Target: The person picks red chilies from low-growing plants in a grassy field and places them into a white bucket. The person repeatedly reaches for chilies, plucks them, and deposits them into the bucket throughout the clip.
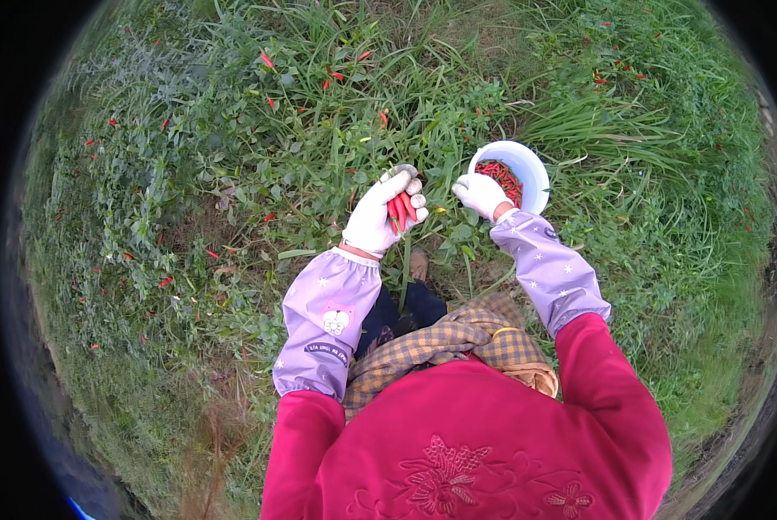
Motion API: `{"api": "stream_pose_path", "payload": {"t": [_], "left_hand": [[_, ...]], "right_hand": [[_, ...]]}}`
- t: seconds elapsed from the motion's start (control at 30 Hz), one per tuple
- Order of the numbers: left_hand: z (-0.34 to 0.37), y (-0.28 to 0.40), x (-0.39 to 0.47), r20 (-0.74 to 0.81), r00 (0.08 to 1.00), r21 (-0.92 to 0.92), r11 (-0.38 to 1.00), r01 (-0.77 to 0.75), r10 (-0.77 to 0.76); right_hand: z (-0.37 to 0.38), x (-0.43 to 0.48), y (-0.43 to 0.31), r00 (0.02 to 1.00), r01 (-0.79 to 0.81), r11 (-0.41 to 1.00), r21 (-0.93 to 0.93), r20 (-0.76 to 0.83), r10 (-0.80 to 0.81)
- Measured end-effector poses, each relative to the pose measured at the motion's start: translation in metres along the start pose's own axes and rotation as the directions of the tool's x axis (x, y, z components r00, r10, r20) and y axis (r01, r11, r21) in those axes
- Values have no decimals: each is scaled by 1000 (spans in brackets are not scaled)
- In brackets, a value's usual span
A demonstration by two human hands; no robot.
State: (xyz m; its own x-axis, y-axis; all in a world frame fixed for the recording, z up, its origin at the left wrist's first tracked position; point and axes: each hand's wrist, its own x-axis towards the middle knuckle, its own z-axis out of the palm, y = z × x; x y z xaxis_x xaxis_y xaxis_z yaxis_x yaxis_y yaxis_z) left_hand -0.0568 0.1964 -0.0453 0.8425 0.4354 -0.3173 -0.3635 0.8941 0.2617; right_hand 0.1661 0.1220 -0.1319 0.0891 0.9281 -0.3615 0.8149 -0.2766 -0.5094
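Observation:
My left hand, in a white glove, is closed around several red chili peppers, which lie across its palm and fingers. To its right, my gloved right hand has curled fingers and lies over the near left rim of a white plastic bucket. Whether those fingers hold anything is hidden. Inside the bucket is a heap of picked red chilies. Low chili plants with red fruit grow in front of and around both hands.
Tall grass grows among the plants beyond the bucket. More red chilies hang low at the left. A brown shoe stands on the ground below my hands. A checked cloth is tied at my waist.

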Motion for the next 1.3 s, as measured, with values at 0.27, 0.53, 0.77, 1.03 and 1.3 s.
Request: {"api": "stream_pose_path", "payload": {"t": [0.27,0.53,0.77,1.03,1.3], "left_hand": [[-91,-41,8,-561,822,453,795,403,-97],[-94,-47,-17,-620,784,591,638,494,-32],[-128,-59,-21,-471,876,791,489,367,104],[-127,-59,-39,-517,847,762,517,390,124],[-120,-47,-32,-595,803,430,832,350,-31]], "right_hand": [[85,-17,-13,861,-493,354,794,504,69],[105,-26,-38,855,-484,331,810,519,-20],[118,-24,-35,884,-438,379,815,467,19],[112,-28,-43,887,-463,130,877,458,67],[112,-27,-39,899,-436,18,900,435,57]]}}
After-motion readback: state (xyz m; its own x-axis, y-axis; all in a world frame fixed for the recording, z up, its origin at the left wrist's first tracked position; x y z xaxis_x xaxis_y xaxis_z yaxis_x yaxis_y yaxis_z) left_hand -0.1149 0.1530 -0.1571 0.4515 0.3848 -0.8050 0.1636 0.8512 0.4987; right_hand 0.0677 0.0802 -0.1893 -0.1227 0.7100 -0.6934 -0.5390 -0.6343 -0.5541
